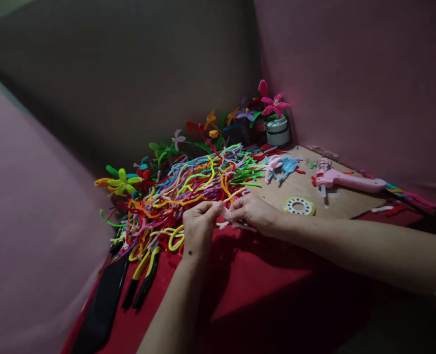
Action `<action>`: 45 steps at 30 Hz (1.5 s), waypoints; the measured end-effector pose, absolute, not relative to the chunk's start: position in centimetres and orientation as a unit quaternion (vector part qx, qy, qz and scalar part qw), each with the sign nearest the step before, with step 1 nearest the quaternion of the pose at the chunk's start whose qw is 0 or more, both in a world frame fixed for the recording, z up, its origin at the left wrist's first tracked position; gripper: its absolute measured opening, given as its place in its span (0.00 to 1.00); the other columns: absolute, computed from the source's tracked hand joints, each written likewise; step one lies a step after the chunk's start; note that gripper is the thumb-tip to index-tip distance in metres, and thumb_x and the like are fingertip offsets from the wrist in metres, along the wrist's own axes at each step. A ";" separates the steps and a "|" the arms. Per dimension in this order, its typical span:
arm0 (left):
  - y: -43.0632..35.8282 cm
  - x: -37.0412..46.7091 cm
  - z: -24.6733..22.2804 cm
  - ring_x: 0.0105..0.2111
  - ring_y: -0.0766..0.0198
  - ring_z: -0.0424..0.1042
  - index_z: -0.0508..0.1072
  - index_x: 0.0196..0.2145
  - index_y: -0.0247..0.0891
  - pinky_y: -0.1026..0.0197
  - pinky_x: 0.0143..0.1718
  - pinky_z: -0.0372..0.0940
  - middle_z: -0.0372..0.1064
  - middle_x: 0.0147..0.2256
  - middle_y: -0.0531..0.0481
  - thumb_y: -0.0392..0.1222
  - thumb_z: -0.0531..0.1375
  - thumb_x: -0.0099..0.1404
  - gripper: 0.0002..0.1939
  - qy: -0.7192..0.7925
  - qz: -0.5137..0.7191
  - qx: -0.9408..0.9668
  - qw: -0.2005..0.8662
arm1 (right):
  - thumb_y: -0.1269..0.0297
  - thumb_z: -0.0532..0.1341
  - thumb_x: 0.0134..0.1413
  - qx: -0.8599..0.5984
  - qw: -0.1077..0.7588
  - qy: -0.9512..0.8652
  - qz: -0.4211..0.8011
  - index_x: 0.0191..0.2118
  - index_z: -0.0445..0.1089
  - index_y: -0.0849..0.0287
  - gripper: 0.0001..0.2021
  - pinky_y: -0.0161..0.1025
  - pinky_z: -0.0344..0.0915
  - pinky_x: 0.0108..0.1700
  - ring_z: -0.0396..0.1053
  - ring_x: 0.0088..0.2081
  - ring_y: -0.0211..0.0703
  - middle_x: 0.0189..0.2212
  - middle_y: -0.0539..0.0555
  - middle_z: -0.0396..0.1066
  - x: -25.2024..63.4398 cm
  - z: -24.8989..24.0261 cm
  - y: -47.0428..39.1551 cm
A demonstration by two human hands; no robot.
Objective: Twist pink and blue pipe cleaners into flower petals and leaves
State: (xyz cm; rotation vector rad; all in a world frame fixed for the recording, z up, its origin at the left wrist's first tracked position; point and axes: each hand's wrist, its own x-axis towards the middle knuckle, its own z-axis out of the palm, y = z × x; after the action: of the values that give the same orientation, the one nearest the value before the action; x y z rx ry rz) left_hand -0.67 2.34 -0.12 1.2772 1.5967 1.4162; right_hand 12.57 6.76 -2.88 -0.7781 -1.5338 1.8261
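My left hand has its thumb and fingers pinched together on a pale pink, fuzzy, bendable strip, and my right hand pinches the same piece from the other side, so the strip sits between my fingertips, above the near edge of a heap of loose fuzzy stems in many colours. A pale length of it shows beneath my right fingers; the exact bend is too small and too covered for me to tell. I judge that I am in the middle of shaping or twisting it by hand, and such handling calls for a steady pinch on one side and small, light turns on the other, without crushing the fuzz. Below me the worktop is red. On its left lie pliers with yellow-and-black handles, their heads partly under the stems, beside a long, flat black object. To my right, a brown flat board carries a white ring-shaped spool with round holes and a pink glue gun, with a small pale pink bundle and a light blue one touching near its far left edge. Behind the heap stand fuzzy flowers, among them a yellow-green one and a bright pink one above a pale round container.
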 end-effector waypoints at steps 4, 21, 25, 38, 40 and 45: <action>1.9 -1.2 -0.2 0.12 0.76 0.53 0.70 0.27 0.33 0.70 0.14 0.46 0.61 0.15 0.57 0.51 0.61 0.53 0.16 0.592 0.547 0.470 0.360 | 0.62 0.62 0.43 -0.245 0.351 -0.539 0.726 0.15 0.61 0.61 0.14 0.34 0.38 0.16 0.46 0.12 0.28 0.09 0.44 0.55 12.7 -3.1 7.1; 1.0 2.6 -1.4 0.11 0.77 0.48 0.63 0.19 0.34 0.70 0.13 0.41 0.57 0.13 0.57 0.46 0.62 0.50 0.14 0.554 0.504 0.420 0.512 | 0.59 0.65 0.38 -0.236 0.428 -0.456 0.744 0.22 0.63 0.62 0.12 0.31 0.53 0.17 0.58 0.14 0.32 0.12 0.46 0.62 12.7 -2.1 6.1; 0.4 4.1 -2.2 0.12 0.76 0.51 0.62 0.18 0.35 0.70 0.15 0.46 0.57 0.12 0.58 0.46 0.60 0.52 0.14 0.578 0.530 0.456 0.421 | 0.62 0.62 0.41 -0.251 0.447 -0.457 0.727 0.18 0.59 0.61 0.12 0.31 0.50 0.18 0.54 0.15 0.29 0.13 0.45 0.59 12.4 -2.6 6.4; -4.8 -6.5 -1.0 0.24 0.66 0.65 0.70 0.28 0.37 0.65 0.27 0.57 0.67 0.22 0.52 0.46 0.56 0.56 0.09 0.773 0.375 0.504 0.085 | 0.72 0.60 0.47 -0.314 0.402 -0.406 0.758 0.21 0.60 0.62 0.09 0.32 0.47 0.17 0.52 0.15 0.29 0.14 0.48 0.58 12.6 -2.4 9.6; -4.4 -8.9 -1.0 0.30 0.63 0.68 0.70 0.30 0.37 0.63 0.33 0.59 0.70 0.29 0.49 0.43 0.55 0.56 0.08 0.784 0.325 0.526 0.055 | 0.73 0.60 0.46 -0.306 0.382 -0.385 0.783 0.22 0.60 0.61 0.08 0.31 0.49 0.17 0.54 0.15 0.29 0.15 0.47 0.59 12.3 -2.9 9.3; -2.0 -10.0 -1.9 0.40 0.57 0.65 0.68 0.38 0.37 0.58 0.42 0.57 0.69 0.38 0.44 0.37 0.54 0.55 0.11 0.779 0.066 0.622 -0.040 | 0.75 0.60 0.45 -0.290 0.373 -0.387 0.792 0.23 0.61 0.62 0.06 0.30 0.54 0.18 0.58 0.16 0.30 0.16 0.49 0.62 12.3 -3.3 8.9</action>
State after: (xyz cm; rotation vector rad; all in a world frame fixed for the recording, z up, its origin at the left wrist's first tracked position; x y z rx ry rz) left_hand -9.96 -1.99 -1.89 2.0055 2.5129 0.2138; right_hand 12.28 8.89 -3.27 -0.7433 -0.9904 2.0279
